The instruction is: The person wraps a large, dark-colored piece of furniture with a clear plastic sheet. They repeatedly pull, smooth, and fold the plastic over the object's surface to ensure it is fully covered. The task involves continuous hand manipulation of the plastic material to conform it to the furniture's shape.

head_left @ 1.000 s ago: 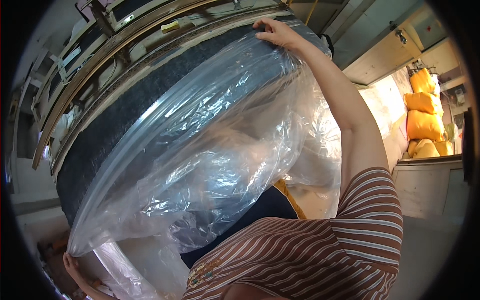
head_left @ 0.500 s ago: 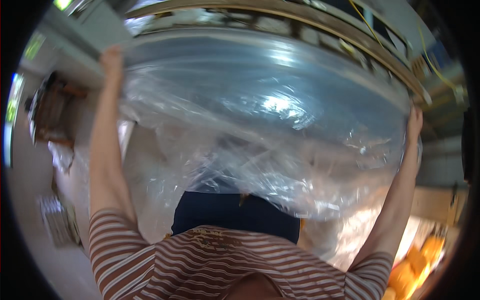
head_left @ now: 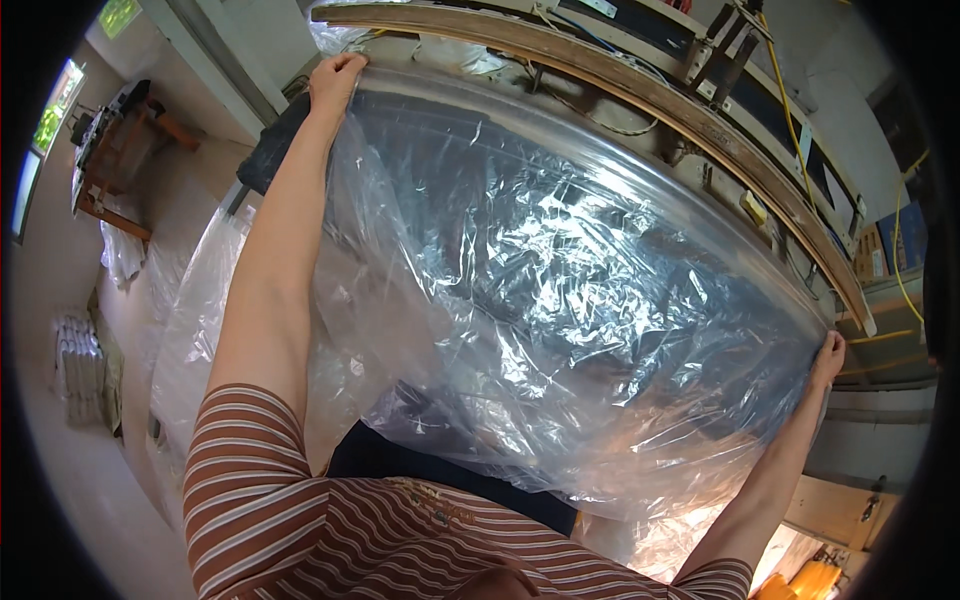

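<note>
A wide sheet of clear plastic film [head_left: 560, 250] stretches between my hands and hangs down in shiny wrinkles in front of my body. My left hand [head_left: 337, 80] is closed on its upper left corner, fingers pinched over the edge. At the far right, my right hand [head_left: 828, 358] grips the opposite end of the same top edge. Both arms reach well out, and the edge between them is pulled taut. A long wooden bar [head_left: 640, 95] runs just beyond the film's top edge, apart from my hands.
Behind the bar is a machine frame with a yellow cable [head_left: 778, 90] and metal brackets [head_left: 722, 50]. On the left stand a wooden table [head_left: 125, 160] and a stack of folded plastic [head_left: 78, 355]. An orange object [head_left: 815, 578] lies at the lower right.
In the view, my left hand and the film's left end have shifted right and up, and the right hand has gone lower. The surroundings have turned, and the film now looks more wrinkled.
</note>
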### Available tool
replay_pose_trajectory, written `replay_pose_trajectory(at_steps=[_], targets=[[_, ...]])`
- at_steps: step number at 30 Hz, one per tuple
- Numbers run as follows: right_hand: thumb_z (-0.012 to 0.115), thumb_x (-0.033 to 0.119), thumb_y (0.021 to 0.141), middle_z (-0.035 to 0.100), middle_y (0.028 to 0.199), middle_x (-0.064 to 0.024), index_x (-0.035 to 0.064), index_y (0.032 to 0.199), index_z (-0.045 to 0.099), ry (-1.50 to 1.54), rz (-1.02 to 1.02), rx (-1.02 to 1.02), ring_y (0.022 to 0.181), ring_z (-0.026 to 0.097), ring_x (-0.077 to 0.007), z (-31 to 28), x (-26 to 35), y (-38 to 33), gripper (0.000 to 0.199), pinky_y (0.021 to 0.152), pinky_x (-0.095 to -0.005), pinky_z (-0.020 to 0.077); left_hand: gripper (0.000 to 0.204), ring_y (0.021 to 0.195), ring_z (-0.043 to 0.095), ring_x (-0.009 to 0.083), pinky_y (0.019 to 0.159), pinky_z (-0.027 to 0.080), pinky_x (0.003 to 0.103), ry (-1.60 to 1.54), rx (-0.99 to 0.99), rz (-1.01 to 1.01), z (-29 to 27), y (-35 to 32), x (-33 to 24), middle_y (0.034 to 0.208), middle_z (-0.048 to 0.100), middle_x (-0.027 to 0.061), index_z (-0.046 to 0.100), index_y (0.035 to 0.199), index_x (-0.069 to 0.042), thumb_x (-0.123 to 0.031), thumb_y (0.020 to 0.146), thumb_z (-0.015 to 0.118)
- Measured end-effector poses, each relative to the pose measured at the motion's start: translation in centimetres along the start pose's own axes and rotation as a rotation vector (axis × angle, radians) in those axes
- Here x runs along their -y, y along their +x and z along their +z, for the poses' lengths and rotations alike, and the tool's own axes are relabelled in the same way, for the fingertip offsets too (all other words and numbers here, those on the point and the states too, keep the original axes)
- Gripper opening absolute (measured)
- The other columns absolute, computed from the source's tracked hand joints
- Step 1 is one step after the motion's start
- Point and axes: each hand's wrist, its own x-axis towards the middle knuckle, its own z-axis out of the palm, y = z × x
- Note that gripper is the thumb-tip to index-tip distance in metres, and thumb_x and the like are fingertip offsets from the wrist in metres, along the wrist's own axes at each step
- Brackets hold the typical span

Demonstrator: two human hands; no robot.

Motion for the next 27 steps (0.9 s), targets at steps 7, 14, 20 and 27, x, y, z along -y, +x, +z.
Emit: replay_pose_trajectory(at_steps=[7, 14, 20, 27], targets=[[0.070, 0.030, 0.080, 0.057, 0.086, -0.0111, -0.0069, 0.089, 0.057, -0.257, -0.055, -0.147, 0.079, 0.050, -0.0190, -0.6, -2.8, 2.2, 0.041, 0.075, -0.0307, 0.0432, 0.021, 0.071, 0.057, 0.0139, 0.064, 0.046, 0.026, 0.155, -0.157, -0.064, 0.7, 0.9, 1.0, 0.080, 0.061, 0.0067, 0.062, 0.089, 0.000, -0.018, 0.079, 0.066], [0.055, 0.031, 0.091, 0.064, 0.103, -0.0160, -0.0100, 0.110, 0.060, 0.015, 0.174, -0.143, 0.092, 0.057, -0.0229, -0.6, -1.0, 0.6, 0.045, 0.086, -0.0343, 0.0431, 0.020, 0.072, 0.062, 0.0198, 0.055, 0.046, 0.029, -0.650, -0.263, -0.474, -2.5, 2.1, 1.9, 0.085, 0.063, 0.0166, 0.063, 0.087, 0.004, -0.011, 0.087, 0.050], [0.046, 0.041, 0.095, 0.058, 0.123, -0.0125, -0.0009, 0.126, 0.055, 0.096, 0.572, 0.132, 0.113, 0.053, -0.0212, 1.2, 9.5, -1.3, 0.053, 0.098, -0.0311, 0.0378, 0.061, 0.098, 0.057, 0.0267, 0.087, 0.041, 0.036, 0.440, 0.113, -0.220, -3.7, 4.5, 5.4, 0.106, 0.064, 0.0168, 0.064, 0.109, 0.000, -0.055, 0.089, 0.046], [0.056, 0.031, 0.091, 0.053, 0.084, 0.0014, 0.0039, 0.090, 0.057, -0.019, 0.054, 0.639, 0.081, 0.048, -0.0103, -5.3, 16.2, -8.1, 0.027, 0.074, -0.0247, 0.0401, 0.039, 0.094, 0.059, 0.0179, 0.080, 0.048, 0.030, -0.133, 0.194, -0.294, -10.4, 2.9, 2.4, 0.106, 0.062, 0.0070, 0.062, 0.108, -0.004, -0.039, 0.090, 0.058]])
